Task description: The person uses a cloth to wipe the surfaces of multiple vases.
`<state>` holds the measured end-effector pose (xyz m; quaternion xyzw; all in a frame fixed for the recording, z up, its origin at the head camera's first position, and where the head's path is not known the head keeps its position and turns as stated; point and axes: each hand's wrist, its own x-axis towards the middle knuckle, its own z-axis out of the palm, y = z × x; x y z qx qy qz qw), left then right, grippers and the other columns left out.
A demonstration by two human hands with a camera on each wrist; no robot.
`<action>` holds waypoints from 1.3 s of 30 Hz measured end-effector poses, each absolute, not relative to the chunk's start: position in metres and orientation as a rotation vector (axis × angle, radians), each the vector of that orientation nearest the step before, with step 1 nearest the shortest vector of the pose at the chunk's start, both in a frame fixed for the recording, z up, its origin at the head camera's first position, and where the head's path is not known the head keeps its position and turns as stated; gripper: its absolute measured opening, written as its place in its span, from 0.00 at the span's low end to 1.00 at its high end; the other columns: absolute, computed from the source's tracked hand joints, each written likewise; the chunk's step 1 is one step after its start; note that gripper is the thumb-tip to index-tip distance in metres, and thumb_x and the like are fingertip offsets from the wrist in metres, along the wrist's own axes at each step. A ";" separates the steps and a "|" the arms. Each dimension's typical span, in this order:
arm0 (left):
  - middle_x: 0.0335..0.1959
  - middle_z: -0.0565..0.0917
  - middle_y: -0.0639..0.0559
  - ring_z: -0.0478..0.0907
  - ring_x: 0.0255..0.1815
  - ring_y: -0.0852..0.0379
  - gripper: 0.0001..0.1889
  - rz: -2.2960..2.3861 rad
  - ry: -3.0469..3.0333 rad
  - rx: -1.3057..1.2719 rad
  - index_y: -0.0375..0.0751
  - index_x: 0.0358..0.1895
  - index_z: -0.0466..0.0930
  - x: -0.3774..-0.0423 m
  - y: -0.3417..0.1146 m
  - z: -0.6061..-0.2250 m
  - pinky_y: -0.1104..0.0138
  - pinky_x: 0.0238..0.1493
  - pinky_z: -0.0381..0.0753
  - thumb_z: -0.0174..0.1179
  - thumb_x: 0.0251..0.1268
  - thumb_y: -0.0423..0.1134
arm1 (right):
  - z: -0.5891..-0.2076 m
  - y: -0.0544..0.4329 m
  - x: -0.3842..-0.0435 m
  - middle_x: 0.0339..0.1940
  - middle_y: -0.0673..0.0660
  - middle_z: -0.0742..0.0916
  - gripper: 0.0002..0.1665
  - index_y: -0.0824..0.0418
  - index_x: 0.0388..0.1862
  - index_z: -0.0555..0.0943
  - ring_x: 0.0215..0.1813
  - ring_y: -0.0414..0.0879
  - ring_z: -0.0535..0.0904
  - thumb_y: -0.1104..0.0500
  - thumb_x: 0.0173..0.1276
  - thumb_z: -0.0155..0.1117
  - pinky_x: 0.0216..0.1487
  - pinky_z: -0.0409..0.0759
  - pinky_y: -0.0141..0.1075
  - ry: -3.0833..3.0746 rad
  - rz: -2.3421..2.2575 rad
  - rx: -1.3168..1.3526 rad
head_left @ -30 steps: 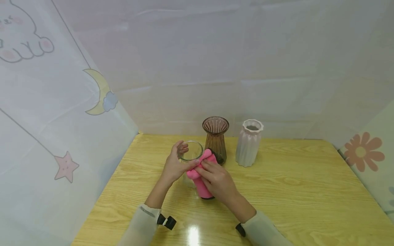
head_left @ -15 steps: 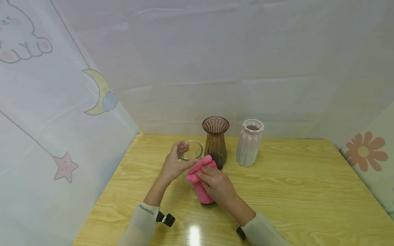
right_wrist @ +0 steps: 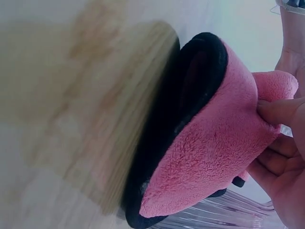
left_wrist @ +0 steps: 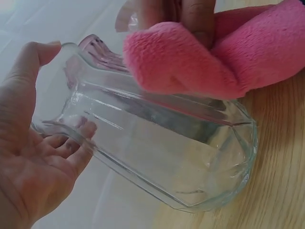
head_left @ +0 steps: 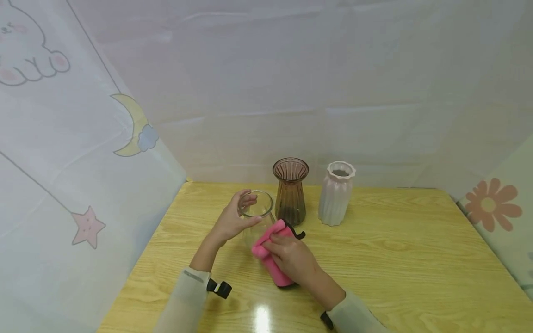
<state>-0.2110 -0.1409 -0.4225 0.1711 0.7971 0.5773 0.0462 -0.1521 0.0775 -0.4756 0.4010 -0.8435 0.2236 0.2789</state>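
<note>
A clear glass vase [left_wrist: 157,143] with a flared neck stands in front of the left hand [head_left: 230,223], whose thumb and fingers grip it around the neck just below the rim. In the left wrist view the vase's faceted base is at the wooden table. Pink plush cloth [right_wrist: 209,138] with black edging is pinched between the thumb and fingers of the right hand [head_left: 294,256]. The bunched cloth lies against the vase's right side in the head view, and its lower part hangs down close to the table.
Behind the glass vase stands a purple-brown ribbed glass vase [head_left: 290,199]. To its right is a pale pink fluted vase [head_left: 335,199]. The wooden table [head_left: 395,259] meets a pale sheet backdrop [head_left: 316,92] along its back and sides.
The right hand has drawn the pink cloth down along the vase's side, toward the near edge of the table. The left hand keeps its grip on the neck, its thumb shifted slightly left.
</note>
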 end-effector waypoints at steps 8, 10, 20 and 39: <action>0.73 0.68 0.39 0.65 0.75 0.43 0.47 1.754 2.297 0.663 0.39 0.79 0.49 -0.217 -0.150 -0.422 0.48 0.78 0.54 0.71 0.65 0.41 | -0.474 0.078 -0.147 0.42 0.50 0.91 0.07 0.52 0.40 0.90 0.44 0.41 0.87 0.62 0.65 0.72 0.42 0.85 0.36 -2.382 0.590 1.123; 0.73 0.67 0.39 0.64 0.75 0.43 0.47 1.756 2.263 0.683 0.40 0.79 0.49 -0.219 -0.152 -0.422 0.49 0.79 0.53 0.71 0.65 0.42 | -0.474 0.079 -0.146 0.42 0.50 0.91 0.07 0.53 0.40 0.90 0.44 0.40 0.87 0.63 0.65 0.71 0.43 0.85 0.36 -2.412 0.586 1.138; 0.78 0.63 0.45 0.58 0.79 0.45 0.51 1.734 2.140 0.769 0.48 0.82 0.43 -0.227 -0.163 -0.422 0.43 0.78 0.50 0.71 0.65 0.42 | -0.472 0.085 -0.143 0.46 0.53 0.91 0.10 0.54 0.44 0.91 0.50 0.43 0.88 0.62 0.64 0.73 0.48 0.86 0.38 -2.393 0.580 1.162; 0.76 0.64 0.39 0.62 0.77 0.42 0.48 1.822 2.548 0.402 0.36 0.79 0.49 -0.189 -0.129 -0.409 0.48 0.76 0.60 0.71 0.64 0.43 | -0.451 0.081 -0.160 0.49 0.61 0.90 0.19 0.59 0.47 0.90 0.52 0.54 0.88 0.66 0.54 0.78 0.49 0.86 0.46 -1.957 0.652 1.026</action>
